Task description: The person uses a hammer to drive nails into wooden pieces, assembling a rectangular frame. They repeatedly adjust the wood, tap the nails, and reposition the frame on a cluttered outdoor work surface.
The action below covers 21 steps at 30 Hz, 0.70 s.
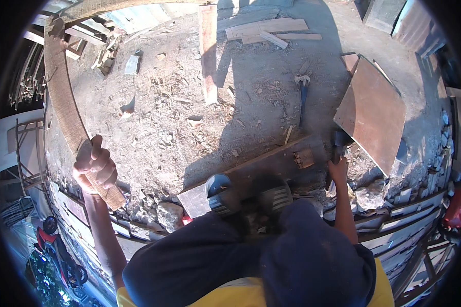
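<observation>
My left hand (95, 166) is closed round the near end of a long rough wooden plank (64, 87). At its far end this plank meets a crosspiece (123, 9) along the top edge. Another upright plank (208, 56) comes down from near the crosspiece's right part. On the right, my right hand (338, 171) grips a dark tool (338, 143), whose kind is hard to make out in shadow. That tool is close to a brown flat board (376, 112). Beneath my sandalled feet lies a dark board (246, 171) with a small wooden piece (305, 158) on it.
A blue-handled tool (303, 100) with a grey metal head lies on the dirt ahead. Beyond it are several flat wood offcuts (266, 30). Stones (371, 196) and stacked planks (410, 210) line the near edge. A red motorbike (54, 245) is at lower left.
</observation>
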Each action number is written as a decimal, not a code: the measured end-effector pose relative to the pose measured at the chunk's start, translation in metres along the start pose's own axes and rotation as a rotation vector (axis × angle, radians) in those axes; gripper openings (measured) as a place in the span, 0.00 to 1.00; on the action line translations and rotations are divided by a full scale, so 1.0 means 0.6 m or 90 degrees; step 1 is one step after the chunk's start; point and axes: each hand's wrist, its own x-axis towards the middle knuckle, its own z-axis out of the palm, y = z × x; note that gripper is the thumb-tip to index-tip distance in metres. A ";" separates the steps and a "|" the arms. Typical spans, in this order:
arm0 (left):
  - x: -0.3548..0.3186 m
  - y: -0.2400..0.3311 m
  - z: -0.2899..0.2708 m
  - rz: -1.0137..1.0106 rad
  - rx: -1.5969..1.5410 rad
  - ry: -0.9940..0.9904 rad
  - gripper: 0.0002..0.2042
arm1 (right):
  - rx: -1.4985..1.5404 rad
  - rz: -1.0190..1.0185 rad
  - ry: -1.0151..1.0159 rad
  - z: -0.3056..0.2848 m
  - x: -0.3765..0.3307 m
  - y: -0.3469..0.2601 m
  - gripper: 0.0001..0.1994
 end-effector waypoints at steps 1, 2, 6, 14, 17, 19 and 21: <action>-0.011 -0.010 -0.002 0.027 -0.041 0.018 0.11 | -0.015 0.020 -0.011 -0.007 -0.001 -0.006 0.36; -0.017 -0.015 -0.013 0.020 -0.046 0.007 0.11 | -0.032 0.039 -0.015 -0.020 0.001 -0.016 0.37; -0.038 -0.022 -0.014 0.002 -0.053 0.011 0.10 | -0.084 -0.074 0.128 -0.090 -0.026 -0.142 0.35; -0.069 -0.041 0.011 0.005 -0.035 0.026 0.11 | 0.293 -0.442 -0.279 -0.068 0.032 -0.615 0.48; -0.067 -0.059 0.019 0.008 -0.007 0.037 0.12 | 0.416 -0.454 -0.264 0.023 0.028 -0.721 0.47; -0.072 -0.071 0.022 0.008 0.015 0.071 0.13 | 0.409 -0.439 -0.232 0.068 0.015 -0.765 0.41; -0.088 -0.075 0.034 0.012 0.082 0.123 0.14 | 0.544 -0.439 -0.242 0.098 -0.006 -0.784 0.35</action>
